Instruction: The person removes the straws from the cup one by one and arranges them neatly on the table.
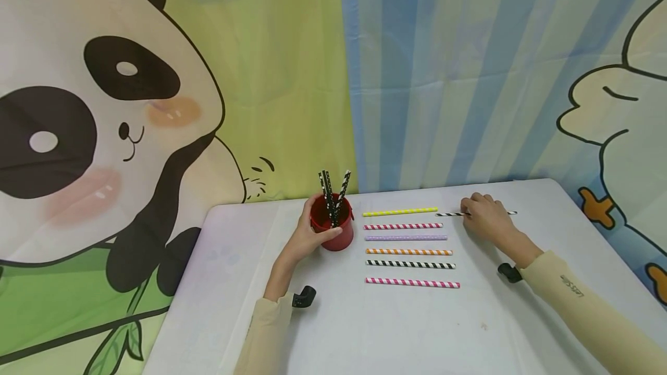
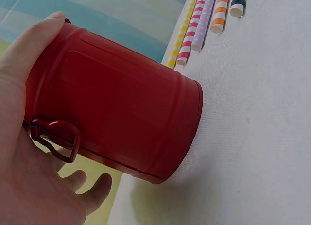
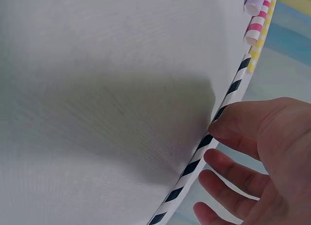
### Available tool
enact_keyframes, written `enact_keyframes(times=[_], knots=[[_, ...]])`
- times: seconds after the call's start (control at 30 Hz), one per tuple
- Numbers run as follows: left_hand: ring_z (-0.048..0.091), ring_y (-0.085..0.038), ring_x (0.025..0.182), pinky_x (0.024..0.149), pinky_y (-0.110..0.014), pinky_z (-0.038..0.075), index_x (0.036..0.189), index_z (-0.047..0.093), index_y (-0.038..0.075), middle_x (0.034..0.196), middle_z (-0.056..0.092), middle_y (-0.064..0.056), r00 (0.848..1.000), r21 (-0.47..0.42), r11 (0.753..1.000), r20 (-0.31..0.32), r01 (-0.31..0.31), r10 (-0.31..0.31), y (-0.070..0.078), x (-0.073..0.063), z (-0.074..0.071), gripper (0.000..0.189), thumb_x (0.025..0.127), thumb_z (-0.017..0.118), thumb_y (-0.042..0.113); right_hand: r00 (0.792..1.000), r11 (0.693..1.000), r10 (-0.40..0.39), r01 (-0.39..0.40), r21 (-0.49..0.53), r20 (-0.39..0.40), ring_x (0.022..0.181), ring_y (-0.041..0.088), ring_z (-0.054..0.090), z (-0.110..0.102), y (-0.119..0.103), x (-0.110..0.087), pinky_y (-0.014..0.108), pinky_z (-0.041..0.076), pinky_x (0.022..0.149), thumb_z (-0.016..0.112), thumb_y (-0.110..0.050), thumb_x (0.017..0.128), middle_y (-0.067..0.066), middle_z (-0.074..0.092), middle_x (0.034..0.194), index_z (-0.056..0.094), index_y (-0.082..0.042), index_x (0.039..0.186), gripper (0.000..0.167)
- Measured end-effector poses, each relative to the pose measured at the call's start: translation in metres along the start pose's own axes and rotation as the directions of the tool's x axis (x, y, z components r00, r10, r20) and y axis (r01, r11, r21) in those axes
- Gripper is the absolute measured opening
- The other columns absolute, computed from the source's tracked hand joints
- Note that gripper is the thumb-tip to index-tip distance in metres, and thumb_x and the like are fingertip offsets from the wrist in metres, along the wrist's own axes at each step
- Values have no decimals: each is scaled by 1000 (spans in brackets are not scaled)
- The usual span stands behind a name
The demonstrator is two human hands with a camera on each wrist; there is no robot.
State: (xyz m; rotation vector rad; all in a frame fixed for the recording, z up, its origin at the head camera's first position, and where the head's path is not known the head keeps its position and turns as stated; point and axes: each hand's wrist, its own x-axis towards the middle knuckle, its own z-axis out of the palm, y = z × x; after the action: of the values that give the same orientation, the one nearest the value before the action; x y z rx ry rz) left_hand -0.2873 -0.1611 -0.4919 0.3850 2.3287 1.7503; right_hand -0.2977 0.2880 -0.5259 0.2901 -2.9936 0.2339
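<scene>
My left hand [image 1: 306, 236] holds a small red metal bucket [image 1: 341, 240] round its side, thumb near the rim. In the left wrist view a wire handle loop [image 2: 65, 137] hangs on the bucket [image 2: 116, 103], which leans in that picture. Several black paper straws with white dots [image 1: 328, 192] stand inside it. At the back right of the table, my right hand [image 1: 486, 219] pinches a black-and-white striped paper straw [image 3: 192, 166] between thumb and forefinger, the other fingers loosely bent beside it. Both ends of this straw [image 1: 448, 214] show past the hand.
Between the hands lies a column of straws: yellow [image 1: 400, 212], red-striped [image 1: 403, 226], purple dotted [image 1: 406, 238], orange-striped [image 1: 409, 252], black-striped [image 1: 410, 265] and pink-striped [image 1: 413, 283]. They rest on a white-covered table [image 1: 396, 334]. A printed curtain [image 1: 281, 74] hangs behind its back edge.
</scene>
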Motion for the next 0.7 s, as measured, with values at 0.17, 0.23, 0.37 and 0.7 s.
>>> enact_keyframes(times=[0.17,0.23,0.37,0.7], knots=[[33,-30,145,111,-53,44,159,16,20,155,36,-8,1000,-3,1000,-1,-2,2,-1,0,0,99,85,81,20,1000,1000,7,-7,13,8,92,40,57,-3,-1,-1,57,47,74,64,-6,88,20,62,101,66,-4,98,10],[33,-30,145,111,-54,44,159,16,19,155,36,-9,1000,-2,1000,1,-3,3,-1,0,0,99,85,81,19,1000,999,17,-17,27,20,95,42,57,-4,-2,-1,58,47,75,63,-6,88,22,63,104,66,-3,101,14],[34,-30,145,111,-54,44,159,16,18,155,36,-9,1000,1,1000,2,-5,5,0,0,0,98,85,81,19,1000,997,11,-12,72,13,99,44,58,-8,-4,-1,59,47,77,66,-8,88,23,62,110,66,-2,108,22],[33,-29,145,111,-53,45,159,17,20,155,37,-8,1000,5,1000,0,1,-1,1,0,1,98,85,81,21,996,970,-8,28,243,-84,94,38,60,-11,-15,1,54,49,80,63,-14,93,23,62,108,62,3,112,26]])
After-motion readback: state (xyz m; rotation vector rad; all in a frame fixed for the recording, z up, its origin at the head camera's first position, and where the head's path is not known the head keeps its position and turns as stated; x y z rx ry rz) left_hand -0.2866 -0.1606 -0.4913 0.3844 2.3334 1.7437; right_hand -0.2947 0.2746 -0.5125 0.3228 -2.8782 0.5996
